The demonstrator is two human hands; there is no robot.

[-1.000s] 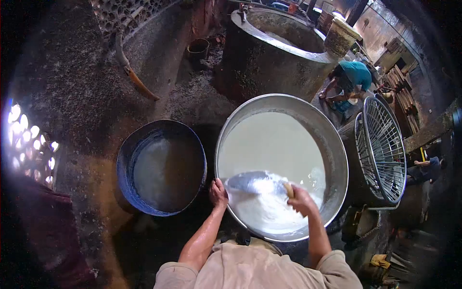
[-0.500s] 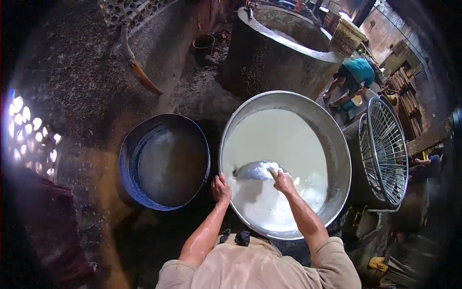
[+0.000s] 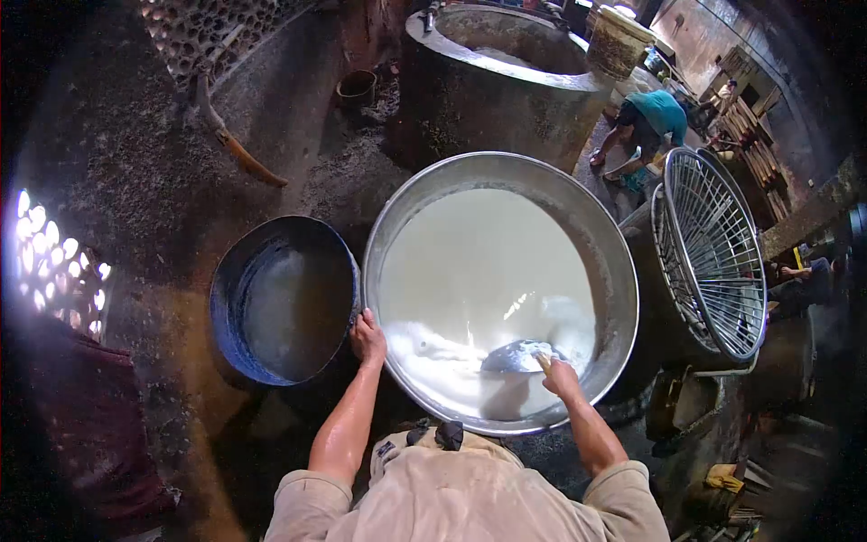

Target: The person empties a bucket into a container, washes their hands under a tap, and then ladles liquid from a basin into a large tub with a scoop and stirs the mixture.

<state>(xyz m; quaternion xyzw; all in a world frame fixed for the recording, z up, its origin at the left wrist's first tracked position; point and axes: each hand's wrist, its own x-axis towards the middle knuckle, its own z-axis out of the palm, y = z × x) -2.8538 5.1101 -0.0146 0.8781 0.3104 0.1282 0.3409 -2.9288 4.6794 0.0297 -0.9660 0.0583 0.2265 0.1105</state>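
Note:
A wide metal pot [image 3: 621, 262] in front of me holds milky white liquid [image 3: 488, 262], foamy along the near side. My left hand [image 3: 367, 338] is closed on the pot's left rim. In my right hand [image 3: 560, 377], fingers are wrapped round the short handle of a rounded metal ladle [image 3: 517, 357]. The ladle's bowl sits in the liquid near the front right of the pot, and part of it is under foam. Just left of my left hand stands a blue drum [image 3: 221, 325] with murky liquid inside.
Large wire baskets [image 3: 713, 253] stand right of the pot. Behind it rises a round concrete vat [image 3: 488, 117]. A bending person in a teal shirt [image 3: 659, 116] is at the back right. A bucket [image 3: 357, 88] sits by the wall.
The ladle has moved from the middle of the liquid toward the near right side, with my right hand. My left hand stays on the rim. The whole view has shifted slightly.

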